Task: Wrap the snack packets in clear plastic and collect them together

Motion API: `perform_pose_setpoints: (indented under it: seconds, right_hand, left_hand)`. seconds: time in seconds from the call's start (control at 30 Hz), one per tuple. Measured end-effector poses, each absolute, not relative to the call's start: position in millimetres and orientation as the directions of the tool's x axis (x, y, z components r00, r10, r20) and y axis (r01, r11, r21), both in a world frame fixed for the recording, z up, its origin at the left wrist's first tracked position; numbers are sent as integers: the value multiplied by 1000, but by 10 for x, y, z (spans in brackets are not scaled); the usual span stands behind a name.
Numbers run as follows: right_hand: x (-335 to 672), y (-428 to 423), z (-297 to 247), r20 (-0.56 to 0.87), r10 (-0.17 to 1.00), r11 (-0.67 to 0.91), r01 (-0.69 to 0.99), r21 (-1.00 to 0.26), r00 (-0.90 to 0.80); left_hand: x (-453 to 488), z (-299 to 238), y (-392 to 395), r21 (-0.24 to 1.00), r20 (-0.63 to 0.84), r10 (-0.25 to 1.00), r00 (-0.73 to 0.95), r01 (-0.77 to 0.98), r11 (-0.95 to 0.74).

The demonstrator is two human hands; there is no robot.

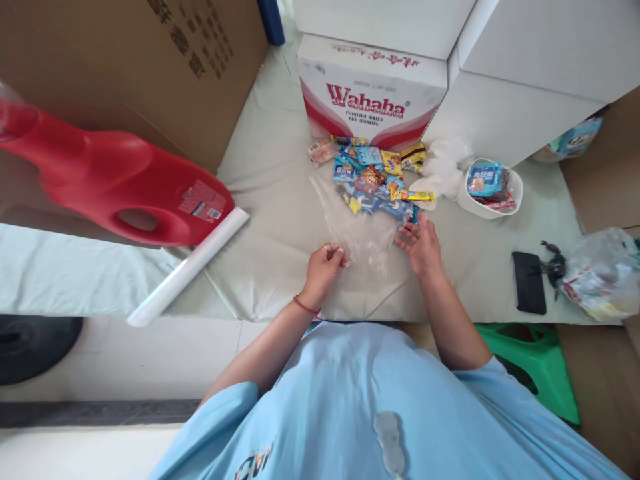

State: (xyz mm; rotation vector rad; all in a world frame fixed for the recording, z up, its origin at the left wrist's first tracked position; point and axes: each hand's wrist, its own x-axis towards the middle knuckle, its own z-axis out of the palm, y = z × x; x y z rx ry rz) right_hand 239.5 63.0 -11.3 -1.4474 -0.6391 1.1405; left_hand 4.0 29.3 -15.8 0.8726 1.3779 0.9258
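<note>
A clear thin plastic bag (pixel 357 230) lies crumpled on the cloth-covered table between my two hands. My left hand (pixel 324 268), with a red cord on its wrist, is closed in a pinch at the bag's near left edge. On the other side, my right hand (pixel 424 248) is open, its fingers apart and slightly curled, beside the bag's right edge. Just beyond lies a pile of small wrapped snack packets (pixel 373 175), mostly blue, yellow and brown. The nearest blue packet (pixel 400 211) lies close to my right fingertips.
A white Wahaha carton (pixel 373 90) stands behind the pile. To the right are crumpled clear plastic bags (pixel 445 163), a white tub (pixel 493 212) holding packets, a black phone (pixel 529 283) and a filled bag (pixel 605 273). A red jug (pixel 125 173) and a white roll (pixel 190 267) are left.
</note>
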Motion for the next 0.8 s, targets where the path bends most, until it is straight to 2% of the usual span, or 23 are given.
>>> perform_pose_setpoints:
  seconds: [0.1,0.2,0.27,0.4,0.5,0.53,0.6,0.67,0.73,0.8]
  right_hand:
    - [2250,432,-135,-346,885,-302,-181,-936,312]
    - [2138,302,-193,-419,894,-394,-167,-904,160]
    - [2157,279,-229,-428,897,-410,-155,-899,113]
    - [2380,275,-262,-398,897,-380,-123,-917,190]
    - [2583,179,-230,-414,905,-419,42,-907,95]
    - [2653,129,-201,-424,905,-424,126,-897,27]
    - [2801,43,-115,-414,907,-369,330,-869,-74]
    - [2951,36,-11,-316,948,-245,533,-810,-44]
    - [3065,160,71,-134,990,-126,691,-712,43]
    - [3096,417,94,26,999,-18,789,-615,43]
  left_hand:
    - [27,-144,267,909,-414,910,29,-42,415]
    - [-72,-120,139,907,-420,907,24,-13,420]
    - [-204,-119,31,907,-418,907,-57,30,420]
    - [-634,-176,-180,865,-436,871,-225,160,475]
    - [-1023,-177,-310,809,-454,850,-266,276,519]
    - [-1140,-144,-338,789,-420,853,-308,341,512]
    - [-1314,-17,-356,725,-249,864,-438,507,466]
    - [-1368,159,-306,654,-11,878,-479,660,368]
    - [-1280,311,-187,609,173,920,-352,772,181]
    - [-1074,366,-23,584,236,965,-111,811,-49]
